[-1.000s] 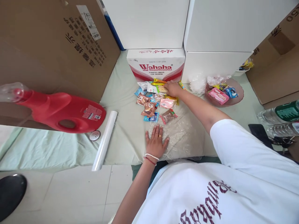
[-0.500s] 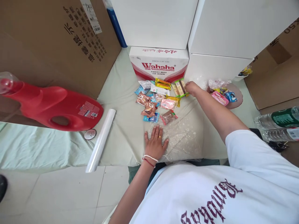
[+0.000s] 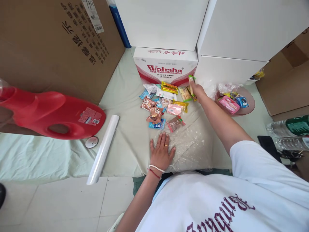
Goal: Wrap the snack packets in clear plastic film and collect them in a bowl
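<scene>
My right hand [image 3: 200, 92] is closed on a green-edged snack packet [image 3: 191, 83], held tilted up off the pile in front of the white and red box. Below it lie a tan wrapped snack [image 3: 185, 94] and a gold packet [image 3: 169, 87]. The pile beside it has brown round packets [image 3: 155, 114], a pink packet [image 3: 174, 109], a blue packet [image 3: 156, 124] and a red-ended brown packet [image 3: 176, 123]. Flat on the edge of a clear plastic bag [image 3: 193, 146], my left hand [image 3: 161, 153] rests with its fingers spread, just below the pile.
Behind the pile stands a Wahaha water box [image 3: 165, 69]. A pink bowl [image 3: 248, 104] of packets is at right. To the left are a plastic-film roll [image 3: 103, 149], a red detergent jug [image 3: 65, 112] and a round lid [image 3: 91, 142]. Plastic bottles [image 3: 289, 127] lie at far right.
My right hand has lifted the green-edged packet off the pile and tilted it upright. The tan snack beneath is more exposed. My left hand stays on the clear bag.
</scene>
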Available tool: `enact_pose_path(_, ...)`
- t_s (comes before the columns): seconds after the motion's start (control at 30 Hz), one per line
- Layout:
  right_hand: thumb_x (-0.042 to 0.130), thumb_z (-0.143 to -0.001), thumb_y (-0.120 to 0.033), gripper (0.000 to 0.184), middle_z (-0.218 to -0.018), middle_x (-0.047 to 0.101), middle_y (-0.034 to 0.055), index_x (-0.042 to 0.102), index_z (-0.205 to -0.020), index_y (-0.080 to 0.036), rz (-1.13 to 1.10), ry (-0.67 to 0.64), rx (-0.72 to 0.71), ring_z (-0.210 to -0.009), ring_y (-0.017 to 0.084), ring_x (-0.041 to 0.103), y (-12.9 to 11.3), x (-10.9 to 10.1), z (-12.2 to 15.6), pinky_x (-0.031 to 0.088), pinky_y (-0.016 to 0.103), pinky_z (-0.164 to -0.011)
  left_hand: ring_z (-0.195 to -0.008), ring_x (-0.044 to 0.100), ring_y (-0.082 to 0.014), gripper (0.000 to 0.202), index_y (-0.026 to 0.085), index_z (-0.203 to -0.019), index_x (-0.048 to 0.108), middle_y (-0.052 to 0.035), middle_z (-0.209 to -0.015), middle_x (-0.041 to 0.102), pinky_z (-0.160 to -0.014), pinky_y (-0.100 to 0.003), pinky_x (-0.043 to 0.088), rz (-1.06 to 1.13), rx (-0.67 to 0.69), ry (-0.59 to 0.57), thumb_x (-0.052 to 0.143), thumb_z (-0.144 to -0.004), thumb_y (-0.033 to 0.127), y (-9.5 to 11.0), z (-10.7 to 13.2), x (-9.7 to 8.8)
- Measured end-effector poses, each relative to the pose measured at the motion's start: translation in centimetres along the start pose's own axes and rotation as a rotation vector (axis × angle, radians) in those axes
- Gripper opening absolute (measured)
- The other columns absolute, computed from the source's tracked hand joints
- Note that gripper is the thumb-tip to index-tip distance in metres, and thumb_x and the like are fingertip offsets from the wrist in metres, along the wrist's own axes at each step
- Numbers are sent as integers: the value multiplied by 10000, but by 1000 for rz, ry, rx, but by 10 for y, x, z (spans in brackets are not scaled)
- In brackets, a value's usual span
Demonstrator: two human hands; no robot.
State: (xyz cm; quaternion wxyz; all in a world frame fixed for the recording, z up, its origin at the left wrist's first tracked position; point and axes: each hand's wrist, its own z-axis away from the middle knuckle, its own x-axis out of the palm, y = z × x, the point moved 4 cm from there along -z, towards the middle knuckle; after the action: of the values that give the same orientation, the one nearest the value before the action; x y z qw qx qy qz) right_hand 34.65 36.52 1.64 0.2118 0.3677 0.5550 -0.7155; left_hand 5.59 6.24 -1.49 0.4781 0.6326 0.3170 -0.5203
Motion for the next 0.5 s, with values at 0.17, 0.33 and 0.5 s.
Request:
enact_pose_path(0.17, 805, -761, -612, 808, -1280, 662, 236, 563, -1363, -130, 376, 14, -19, -1141, 389, 651, -15, 15, 25, 549, 478, -929, -1583, 304, -322, 682, 173, -1632, 332, -143, -1703, 285, -1286, -681, 91, -9, 3, -5, 381, -1042, 512, -1, 0, 1)
enact_pose_path(0.33, 754, -835, -405, 641, -1267, 662, 263, 549, -1369, -116, 596, 81, -125, -1228, 426, 603, -24, 24, 37, 527, 519, -963, -1577, 316, -325, 682, 180, -1632, 337, -147, -1697, 301, -1285, -674, 109, -25, 7, 14, 384, -1040, 515, -1, 1, 4)
enact_pose_path(0.5, 791, -779, -389, 619, -1171, 720, 235, 600, -1311, -136, 584, 25, -23, -1084, 377, 688, -9, -6, 45, 549, 441, -889, -1566, 337, -340, 672, 190, -1622, 365, -156, -1686, 325, -1275, -679, 150, -45, 23, 50, 394, -1036, 518, -3, 1, 4)
